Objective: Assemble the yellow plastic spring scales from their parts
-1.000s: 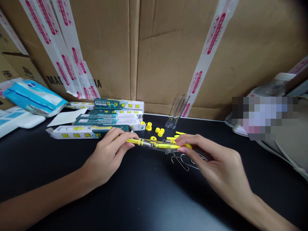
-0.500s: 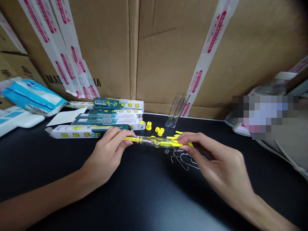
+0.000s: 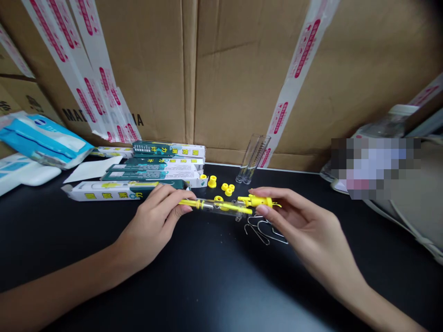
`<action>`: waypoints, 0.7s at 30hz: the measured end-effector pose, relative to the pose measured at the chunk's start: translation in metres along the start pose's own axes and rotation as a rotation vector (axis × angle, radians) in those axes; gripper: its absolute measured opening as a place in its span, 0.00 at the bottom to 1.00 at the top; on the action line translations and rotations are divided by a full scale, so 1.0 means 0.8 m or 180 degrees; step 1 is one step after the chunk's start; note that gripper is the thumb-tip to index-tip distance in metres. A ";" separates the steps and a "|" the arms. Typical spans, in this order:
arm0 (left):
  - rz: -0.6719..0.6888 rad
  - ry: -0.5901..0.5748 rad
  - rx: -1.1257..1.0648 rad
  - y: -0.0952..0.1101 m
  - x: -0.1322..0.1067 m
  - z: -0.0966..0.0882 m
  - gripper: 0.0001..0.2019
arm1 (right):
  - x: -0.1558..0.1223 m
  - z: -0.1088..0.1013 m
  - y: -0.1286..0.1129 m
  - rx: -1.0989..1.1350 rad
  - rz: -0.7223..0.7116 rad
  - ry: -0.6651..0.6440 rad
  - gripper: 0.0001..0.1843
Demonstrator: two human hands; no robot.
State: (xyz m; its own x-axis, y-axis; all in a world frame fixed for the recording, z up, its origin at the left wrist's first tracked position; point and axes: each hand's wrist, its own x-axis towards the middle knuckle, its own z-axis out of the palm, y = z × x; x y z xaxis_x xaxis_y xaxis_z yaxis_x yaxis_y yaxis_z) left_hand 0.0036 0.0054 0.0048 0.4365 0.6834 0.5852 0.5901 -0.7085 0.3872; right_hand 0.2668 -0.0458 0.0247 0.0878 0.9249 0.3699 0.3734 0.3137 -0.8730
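Observation:
My left hand (image 3: 161,210) is closed around the left end of a spring scale's clear tube (image 3: 224,208). Inside the tube lie a small coiled spring and a yellow rod (image 3: 240,210), whose tip shows at the right end. My right hand (image 3: 297,214) pinches a yellow plastic cap (image 3: 259,201) between thumb and fingers, just right of the tube's end. Loose metal hooks (image 3: 266,229) lie on the black table under this hand. Behind the tube sit several small yellow caps (image 3: 227,189) and a larger yellow one (image 3: 212,181).
Two clear tubes (image 3: 252,159) stand upright before a big cardboard box (image 3: 228,92). Spring-scale cartons (image 3: 110,190) are stacked at left, beside a white paper and a blue tissue pack (image 3: 48,140). At right are a plastic bottle (image 3: 398,117) and a light bag (image 3: 408,198).
My right hand has let go of the yellow rod's end and now pinches a yellow cap. The rod's tip shows free at the tube's right end. My left hand keeps its hold.

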 end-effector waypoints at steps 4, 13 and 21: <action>-0.0002 0.0082 0.0064 -0.001 0.001 -0.001 0.10 | 0.001 -0.002 -0.003 0.0433 0.0332 -0.0105 0.15; 0.0081 0.0137 0.0104 -0.002 0.004 -0.002 0.09 | 0.001 -0.001 0.002 0.0851 0.0433 -0.0331 0.12; 0.0091 0.0176 0.0113 -0.001 0.003 -0.002 0.09 | -0.001 0.001 0.001 0.1008 0.0586 -0.0525 0.15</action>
State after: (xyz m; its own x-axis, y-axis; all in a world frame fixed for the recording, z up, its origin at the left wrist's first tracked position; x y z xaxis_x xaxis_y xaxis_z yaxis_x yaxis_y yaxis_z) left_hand 0.0028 0.0075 0.0074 0.4161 0.6514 0.6344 0.6019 -0.7203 0.3448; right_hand 0.2665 -0.0466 0.0236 -0.0324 0.9858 0.1646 0.0600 0.1663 -0.9842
